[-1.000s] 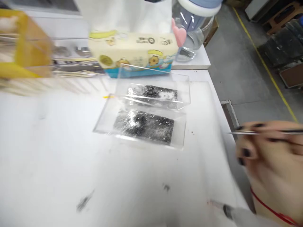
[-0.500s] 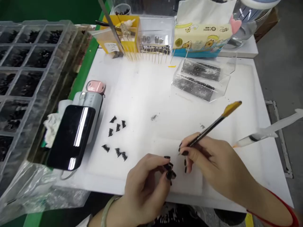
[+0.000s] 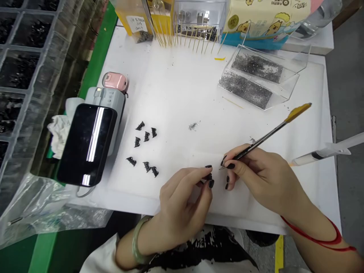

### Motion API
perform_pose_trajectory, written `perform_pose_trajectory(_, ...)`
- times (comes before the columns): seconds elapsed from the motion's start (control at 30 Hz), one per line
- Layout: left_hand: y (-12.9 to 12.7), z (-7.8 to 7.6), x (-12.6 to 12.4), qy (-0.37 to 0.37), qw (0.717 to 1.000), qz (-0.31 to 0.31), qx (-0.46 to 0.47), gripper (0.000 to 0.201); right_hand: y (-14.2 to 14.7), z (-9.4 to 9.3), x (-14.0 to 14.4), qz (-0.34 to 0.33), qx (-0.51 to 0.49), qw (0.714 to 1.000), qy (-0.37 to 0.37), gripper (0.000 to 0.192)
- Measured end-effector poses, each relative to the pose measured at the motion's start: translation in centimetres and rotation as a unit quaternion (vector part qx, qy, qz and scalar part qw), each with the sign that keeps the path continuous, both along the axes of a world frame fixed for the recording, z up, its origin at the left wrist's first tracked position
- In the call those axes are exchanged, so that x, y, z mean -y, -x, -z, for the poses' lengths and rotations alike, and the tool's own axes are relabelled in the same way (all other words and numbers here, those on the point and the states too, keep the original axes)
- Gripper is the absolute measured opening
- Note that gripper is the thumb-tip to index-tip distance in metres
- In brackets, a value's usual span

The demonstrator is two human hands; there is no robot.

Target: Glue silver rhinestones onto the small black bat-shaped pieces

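Observation:
My left hand (image 3: 184, 204) is closed in a pinch on a small black piece (image 3: 209, 177), mostly hidden by the fingertips. Just to the right, my right hand (image 3: 256, 176) grips a thin dark pen-like tool (image 3: 261, 139) like a pencil. A yellow lump covers the tool's upper end, and its fine tip points toward the pinched piece with a small gap between them. Several small black bat-shaped pieces (image 3: 146, 136) lie on the white mat (image 3: 176, 94) left of my hands. A little heap of tiny glittering stones (image 3: 193, 126) sits beyond my left hand.
Clear trays of dark tiny stones (image 3: 247, 89) lie at the back right, near a syringe (image 3: 315, 154) at the right edge. A phone (image 3: 87, 146), a pink case (image 3: 115, 81) and a compartment box (image 3: 22, 68) are left. Upright thin sticks (image 3: 193, 38) and a tissue pack (image 3: 264, 22) line the back.
The camera view has shifted, so the tabletop things sit higher in the picture. My left fingertips have drawn closer together on the black piece, and the tool's tip is somewhat nearer to it.

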State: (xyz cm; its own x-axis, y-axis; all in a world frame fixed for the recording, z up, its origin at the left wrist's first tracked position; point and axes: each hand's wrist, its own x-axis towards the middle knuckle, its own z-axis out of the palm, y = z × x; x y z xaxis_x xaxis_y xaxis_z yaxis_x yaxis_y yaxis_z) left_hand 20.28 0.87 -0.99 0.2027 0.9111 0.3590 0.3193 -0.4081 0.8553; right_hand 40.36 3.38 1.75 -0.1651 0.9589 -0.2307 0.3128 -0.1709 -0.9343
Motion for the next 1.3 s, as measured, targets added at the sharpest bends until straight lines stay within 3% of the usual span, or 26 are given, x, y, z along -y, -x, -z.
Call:
perform_pose_trajectory(0.4, 0.5, -0.1, -0.3, 0.042, 0.999, 0.02, 0.026, 0.046, -0.1, -0.3, 0.2, 0.014, 0.044, 0.999, -0.005, 0.017)
perform_pose_trajectory(0.6, 0.8, 0.0, -0.2, 0.055, 0.997, 0.024, 0.046, 0.048, 0.4, -0.4, 1.5, 0.048, -0.045, 0.996, -0.068, 0.019)
perform_pose_trajectory(0.7, 0.8, 0.0, -0.2, 0.047, 0.998, 0.026, 0.035, 0.051, 1.0, -0.5, 1.5, 0.032, -0.061, 0.994, -0.087, 0.026)
perform_pose_trajectory(1.17, 0.7, 0.0, 0.4, 0.062, 0.998, 0.003, 0.009, 0.057, 1.7, -0.3, 0.9, -0.011, -0.038, 0.992, -0.118, 0.022)
perform_pose_trajectory(1.3, 0.7, 0.1, 0.3, 0.049, 0.999, 0.007, 0.007, 0.057, 1.5, 0.5, 0.7, -0.033, -0.074, 0.98, -0.182, 0.019)
